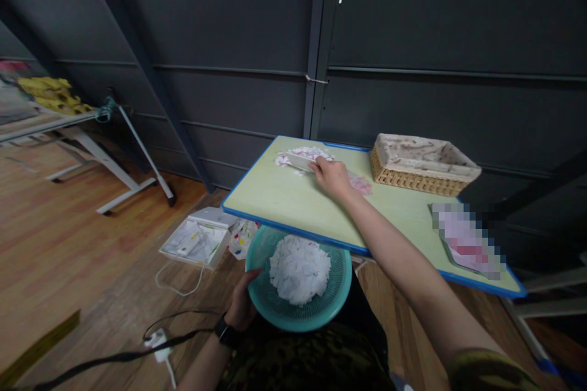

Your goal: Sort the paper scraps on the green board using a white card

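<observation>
My left hand [243, 300] grips the left rim of a teal plastic colander [342, 293], which sits over my lap below the table's front edge. Inside the colander lies a heap of white paper scraps [300, 270]. Over the table, my right hand [331, 176] is closed on a flat, whitish card-like piece [300, 162], held by its right end. Its other end reaches a spread of small paper scraps [312, 151]. Pinkish scraps [360, 184] lie just right of my right hand. My right palm and some fingers are hidden from view.
The pale green table [293, 204] has a blue edge. On it stand a cloth-lined wicker basket [417, 180] and, at right, a blurred flat object [468, 241]. An open white box [195, 241], a power strip [159, 342] and cables lie on the floor. Dark metal panels rise behind.
</observation>
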Available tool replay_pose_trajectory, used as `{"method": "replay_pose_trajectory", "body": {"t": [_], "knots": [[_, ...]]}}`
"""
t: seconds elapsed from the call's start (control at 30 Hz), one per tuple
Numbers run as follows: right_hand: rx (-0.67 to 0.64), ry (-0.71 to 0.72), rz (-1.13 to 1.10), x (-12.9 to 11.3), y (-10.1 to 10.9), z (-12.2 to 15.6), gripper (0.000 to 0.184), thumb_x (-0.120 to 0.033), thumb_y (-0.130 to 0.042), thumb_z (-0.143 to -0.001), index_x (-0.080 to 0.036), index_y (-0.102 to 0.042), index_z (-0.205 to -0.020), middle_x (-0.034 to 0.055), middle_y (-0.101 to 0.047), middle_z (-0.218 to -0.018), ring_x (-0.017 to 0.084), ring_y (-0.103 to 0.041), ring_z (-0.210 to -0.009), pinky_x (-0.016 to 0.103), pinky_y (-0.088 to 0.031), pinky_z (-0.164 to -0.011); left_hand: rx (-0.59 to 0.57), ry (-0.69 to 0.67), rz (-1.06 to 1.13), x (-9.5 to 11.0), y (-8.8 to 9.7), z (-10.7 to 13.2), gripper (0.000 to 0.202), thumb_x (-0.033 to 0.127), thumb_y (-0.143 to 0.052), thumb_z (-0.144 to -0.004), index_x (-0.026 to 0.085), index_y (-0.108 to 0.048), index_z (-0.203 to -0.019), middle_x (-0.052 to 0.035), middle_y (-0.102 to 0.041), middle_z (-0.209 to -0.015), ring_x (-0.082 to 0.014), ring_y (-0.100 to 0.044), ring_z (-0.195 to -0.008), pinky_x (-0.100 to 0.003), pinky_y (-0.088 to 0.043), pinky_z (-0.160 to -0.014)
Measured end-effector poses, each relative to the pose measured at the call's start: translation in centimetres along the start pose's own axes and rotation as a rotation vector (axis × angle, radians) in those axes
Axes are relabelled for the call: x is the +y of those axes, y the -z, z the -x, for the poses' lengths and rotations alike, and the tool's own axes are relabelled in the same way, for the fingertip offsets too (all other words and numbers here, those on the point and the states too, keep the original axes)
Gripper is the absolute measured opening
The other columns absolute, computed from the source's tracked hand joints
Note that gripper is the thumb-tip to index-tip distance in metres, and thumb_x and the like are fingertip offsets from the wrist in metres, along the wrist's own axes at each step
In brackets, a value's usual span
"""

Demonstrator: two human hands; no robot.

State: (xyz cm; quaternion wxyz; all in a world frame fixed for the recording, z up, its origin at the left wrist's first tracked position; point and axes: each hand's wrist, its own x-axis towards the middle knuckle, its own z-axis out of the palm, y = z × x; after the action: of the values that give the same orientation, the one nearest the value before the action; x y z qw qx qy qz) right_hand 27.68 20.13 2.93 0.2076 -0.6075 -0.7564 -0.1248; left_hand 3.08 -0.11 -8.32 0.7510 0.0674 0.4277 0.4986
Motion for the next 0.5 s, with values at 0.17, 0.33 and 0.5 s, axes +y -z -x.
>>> {"method": "replay_pose_trajectory", "body": {"t": [0.17,0.33,0.5], "knots": [[0.011,0.002,0.019,0.01,0.09,0.16,0.042,-0.042,-0.029,-0.094,-0.018,-0.063,-0.101,0.0118,-0.069,-0.083,0.022,-0.06,-0.07,0.028,-0.029,-0.061,-0.034,-0.004,-0.02,-0.07,0.03,-0.02,0.026,0.017,-0.059,-0.075,0.01,-0.07,-0.098,-0.0084,-0.078,-0.093,-0.0333,-0.063,-0.106,-0.045,-0.044,-0.099],[-0.01,0.004,0.026,-0.12,0.24,0.2,0.044,-0.042,-0.028,-0.094,-0.017,-0.062,-0.105,0.0128,-0.069,-0.083,0.022,-0.06,-0.071,0.028,-0.029,-0.061,-0.055,-0.021,-0.021,-0.18,0.43,-0.31,0.027,0.018,-0.059,-0.076,0.012,-0.069,-0.1,-0.007,-0.077,-0.095,-0.0331,-0.062,-0.108,-0.045,-0.045,-0.099],[-0.033,-0.001,0.038,-0.18,0.55,0.1,0.041,-0.039,-0.029,-0.094,-0.017,-0.061,-0.105,0.0129,-0.069,-0.085,0.023,-0.059,-0.072,0.028,-0.029,-0.061,-0.049,0.003,-0.007,-0.24,0.67,-0.43,0.034,0.019,-0.06,-0.075,0.013,-0.067,-0.108,-0.0065,-0.076,-0.099,-0.0347,-0.061,-0.108,-0.046,-0.047,-0.096]]}}
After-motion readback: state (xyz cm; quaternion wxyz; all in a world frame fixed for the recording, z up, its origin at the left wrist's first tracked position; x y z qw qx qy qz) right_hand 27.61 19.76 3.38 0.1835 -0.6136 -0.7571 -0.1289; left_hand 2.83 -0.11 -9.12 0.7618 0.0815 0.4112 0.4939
